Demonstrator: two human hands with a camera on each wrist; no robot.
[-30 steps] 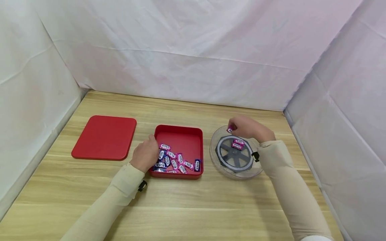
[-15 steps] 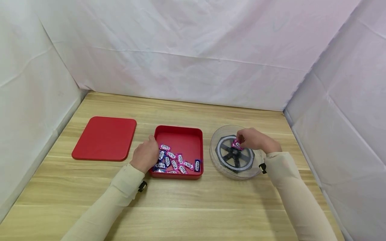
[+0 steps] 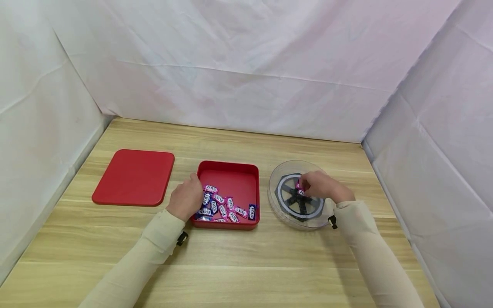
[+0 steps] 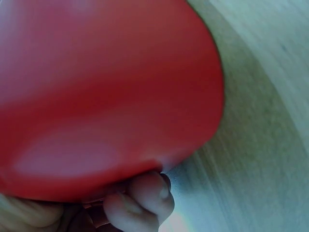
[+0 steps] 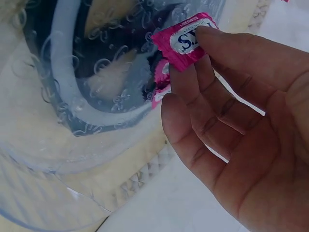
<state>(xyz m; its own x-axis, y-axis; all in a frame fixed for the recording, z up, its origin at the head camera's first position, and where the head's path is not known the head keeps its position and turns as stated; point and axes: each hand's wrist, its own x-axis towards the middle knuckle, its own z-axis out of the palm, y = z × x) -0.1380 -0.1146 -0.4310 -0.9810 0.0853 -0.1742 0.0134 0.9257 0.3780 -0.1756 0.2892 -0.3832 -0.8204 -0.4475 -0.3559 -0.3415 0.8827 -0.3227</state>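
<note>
In the head view my left hand [image 3: 186, 196] grips the left wall of a square red box [image 3: 231, 166]; in the left wrist view its fingertips [image 4: 140, 203] curl against the box's smooth red side. Wrapped pink and dark blue candies [image 3: 218, 198] lie mostly in the near half of the box. My right hand [image 3: 322, 187] is over a clear round dish [image 3: 274, 205] and pinches a pink wrapped candy [image 5: 186, 41] between thumb and fingers. Just behind it, another pink wrapper [image 5: 162, 72] shows in the dish, partly hidden by the fingers.
A flat red lid [image 3: 135, 177] lies on the wooden table [image 3: 231, 269] left of the box. Beneath or in the dish a dark spoked wheel shape with a pale ring [image 3: 283, 204] shows. White cloth [image 3: 246, 85] hangs behind and at both sides.
My right hand has moved from the dish's far rim toward its middle, carrying the pink candy, and now covers most of the pink candies there. My left hand has stayed on the box.
</note>
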